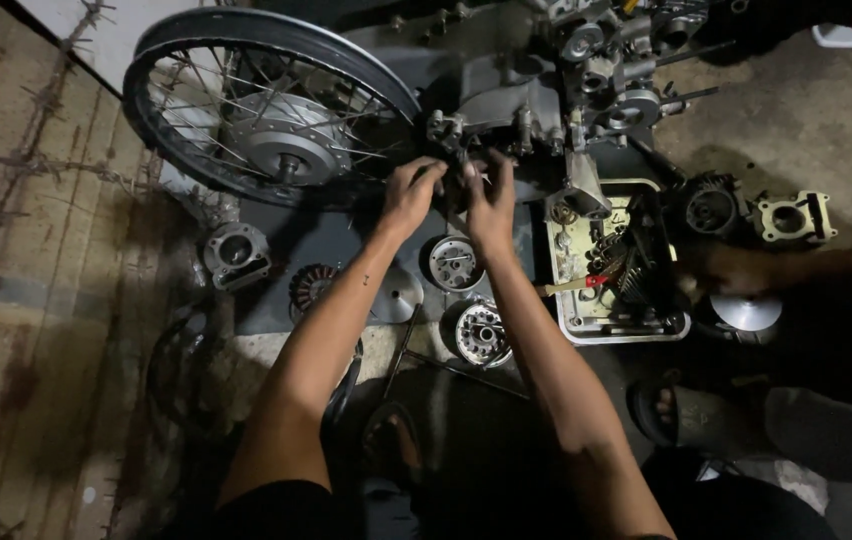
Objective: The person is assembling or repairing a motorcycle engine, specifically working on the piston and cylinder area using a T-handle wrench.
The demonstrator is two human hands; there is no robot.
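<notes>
- left hand point(411, 190): fingers curled round a small dark metal part point(454, 172) at the edge of the grey cast-metal engine case point(506, 100); exact grip hidden in shadow
- right hand point(491, 205): fingers bent onto the same dark part from the other side; the part sits between both hands, touching both, just above the knuckles
- black spoked wheel with silver hub point(276, 110): just left of the left hand, still joined to the case
- below the hands on the dark mat point(276, 300): round silver rotor-like discs point(481, 332); one nearer the wrists, one lower
- white rectangular plastic tray point(674, 328) of bolts and springs: just right of the right forearm
- another person's hand point(731, 268): beside the tray's right edge, near a grey cylinder block point(794, 217)
</notes>
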